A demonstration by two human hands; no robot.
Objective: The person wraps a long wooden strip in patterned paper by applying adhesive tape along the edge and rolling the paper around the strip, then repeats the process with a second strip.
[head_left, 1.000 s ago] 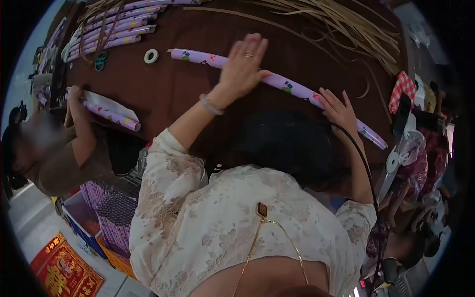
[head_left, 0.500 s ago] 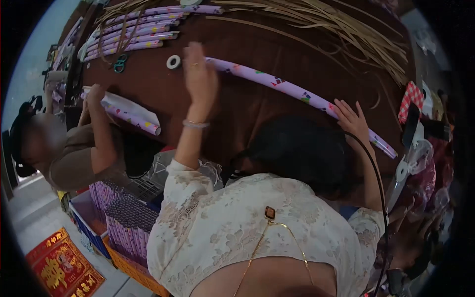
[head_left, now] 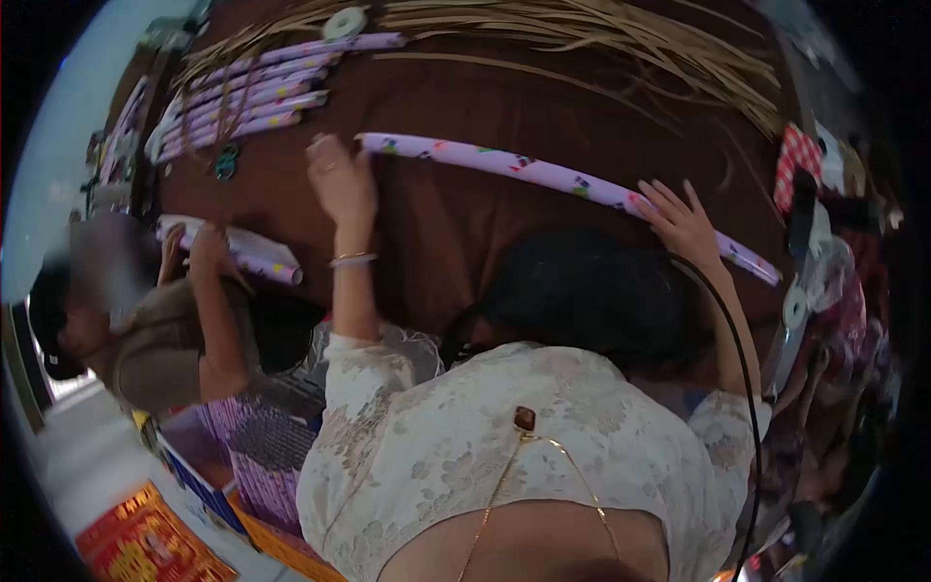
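Observation:
A long purple paper roll [head_left: 504,165] with a coloured pattern lies slantwise across the brown-covered table. My right hand [head_left: 681,228] rests over its right part, fingers spread and flat on it. Just left of the roll's far-left end is my left hand [head_left: 344,189], apart from the roll. Its fingers point forward and look slightly bent, with the tips not clear. The small white tape roll seen near there earlier does not show now.
Several finished-looking purple rolls [head_left: 252,97], a tape roll [head_left: 344,23] and green-handled scissors [head_left: 226,162] lie at the back left. Brown strips [head_left: 630,39] spread along the back. At left, a co-worker's hands [head_left: 206,247] handle another patterned roll [head_left: 267,267]. A filled crate [head_left: 272,538] stands below.
The view has shifted, so the table things appear further left. My left hand has come to where the small tape roll lay, and its fingers look more bent. My right hand stays on the paper roll.

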